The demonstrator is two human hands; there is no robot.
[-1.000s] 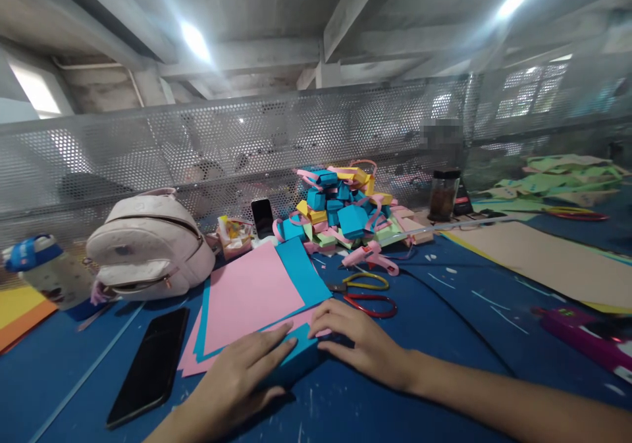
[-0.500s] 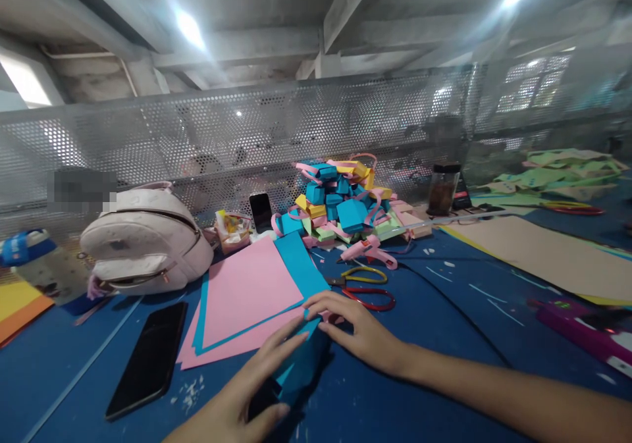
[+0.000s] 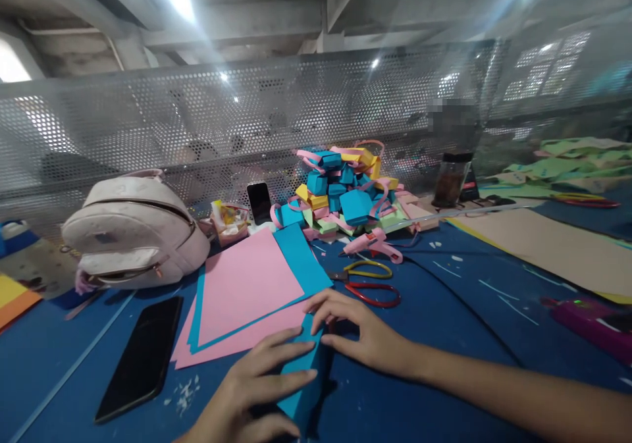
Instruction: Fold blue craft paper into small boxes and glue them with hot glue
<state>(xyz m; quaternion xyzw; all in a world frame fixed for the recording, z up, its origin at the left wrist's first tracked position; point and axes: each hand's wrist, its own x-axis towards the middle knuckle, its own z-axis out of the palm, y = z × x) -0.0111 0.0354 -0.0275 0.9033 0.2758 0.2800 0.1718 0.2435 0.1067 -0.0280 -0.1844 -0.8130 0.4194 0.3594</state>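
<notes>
A long blue folded-paper box (image 3: pixel 302 363) lies on the table in front of me, its near end partly behind my left hand. My left hand (image 3: pixel 259 384) has its fingers spread and laid across the box's left side and top. At the far end, my right hand (image 3: pixel 363 331) pinches the box between thumb and fingers. Just beyond are sheets of pink paper (image 3: pixel 249 285) and blue paper (image 3: pixel 303 262), fanned in a stack. Scissors (image 3: pixel 368 282) with one yellow and one red handle lie past my right hand, near a pink glue gun (image 3: pixel 374 244).
A heap of small paper baskets (image 3: pixel 340 189) stands at the back against a perforated metal screen (image 3: pixel 276 120). To the left are a black phone (image 3: pixel 141 357), a pale backpack (image 3: pixel 143 232) and a bottle (image 3: pixel 37 259). A jar (image 3: pixel 451 180) and large beige sheets (image 3: pixel 538 245) are on the right.
My left fingers have spread out over the box, showing more of its blue top. My right hand keeps hold of the far end. The view has shifted slightly.
</notes>
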